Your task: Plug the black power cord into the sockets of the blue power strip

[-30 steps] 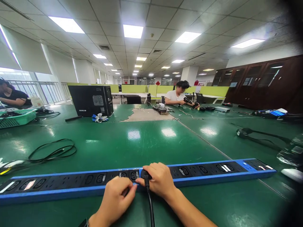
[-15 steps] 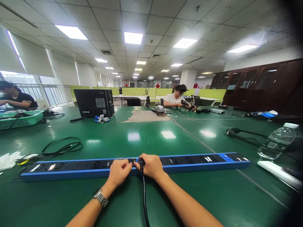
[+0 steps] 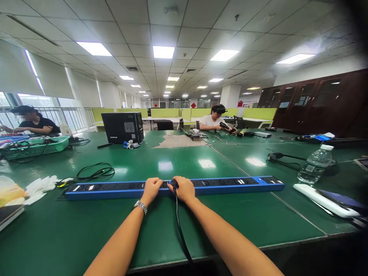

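A long blue power strip (image 3: 115, 188) with a black socket face lies across the green table in front of me. My left hand (image 3: 152, 189) is closed on the strip just left of its middle, a metal watch on the wrist. Close beside it, my right hand (image 3: 184, 190) grips a black power plug (image 3: 174, 183) against the socket face. How deep the plug sits in the socket is hidden by my fingers. From the plug, a thick black cord (image 3: 178, 222) runs down toward the table's near edge.
A coiled black cable (image 3: 94, 171) lies behind the strip's left end. To the right are a water bottle (image 3: 314, 165) and a white flat device (image 3: 319, 199). A computer tower (image 3: 122, 128) and green basket (image 3: 54, 146) stand farther back. Two people sit at the table.
The view has shifted, showing more of the table's near edge, and the strip and hands appear slightly higher and smaller. Both hands keep their hold on the strip and plug.
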Motion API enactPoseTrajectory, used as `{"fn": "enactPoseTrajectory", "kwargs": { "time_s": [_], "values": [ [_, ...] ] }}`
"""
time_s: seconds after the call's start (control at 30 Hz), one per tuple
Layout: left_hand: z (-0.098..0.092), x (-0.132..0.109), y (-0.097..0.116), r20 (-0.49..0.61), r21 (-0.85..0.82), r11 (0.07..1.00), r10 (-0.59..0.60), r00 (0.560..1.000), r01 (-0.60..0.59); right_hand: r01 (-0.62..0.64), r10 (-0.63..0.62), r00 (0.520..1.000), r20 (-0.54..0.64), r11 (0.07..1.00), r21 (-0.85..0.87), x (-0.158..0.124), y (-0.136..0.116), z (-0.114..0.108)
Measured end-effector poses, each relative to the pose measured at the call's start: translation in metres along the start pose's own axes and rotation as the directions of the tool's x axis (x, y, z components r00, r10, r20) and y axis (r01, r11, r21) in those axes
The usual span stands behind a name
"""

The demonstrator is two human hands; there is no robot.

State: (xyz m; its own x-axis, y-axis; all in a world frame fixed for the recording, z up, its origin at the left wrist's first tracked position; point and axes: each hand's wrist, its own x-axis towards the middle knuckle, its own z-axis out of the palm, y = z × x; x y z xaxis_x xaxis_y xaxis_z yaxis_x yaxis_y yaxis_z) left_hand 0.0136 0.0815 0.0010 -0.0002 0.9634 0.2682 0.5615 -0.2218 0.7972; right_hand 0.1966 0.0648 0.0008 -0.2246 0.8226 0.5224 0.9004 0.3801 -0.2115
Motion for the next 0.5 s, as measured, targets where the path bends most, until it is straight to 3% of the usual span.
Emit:
{"fn": "enactPoseTrajectory", "kwargs": {
  "time_s": [0.23,0.5],
  "values": [
    [0.002,-0.001,0.008,-0.115,-0.056,0.993,-0.113,0.987,0.107,-0.128,0.127,0.991,-0.042,0.991,-0.029,-0.023,-0.013,0.000],
    [-0.008,-0.002,0.002,-0.255,-0.064,0.973,-0.232,0.939,0.223,-0.152,0.153,0.987,0.056,0.988,-0.023,-0.025,-0.009,0.004]
  ]
}}
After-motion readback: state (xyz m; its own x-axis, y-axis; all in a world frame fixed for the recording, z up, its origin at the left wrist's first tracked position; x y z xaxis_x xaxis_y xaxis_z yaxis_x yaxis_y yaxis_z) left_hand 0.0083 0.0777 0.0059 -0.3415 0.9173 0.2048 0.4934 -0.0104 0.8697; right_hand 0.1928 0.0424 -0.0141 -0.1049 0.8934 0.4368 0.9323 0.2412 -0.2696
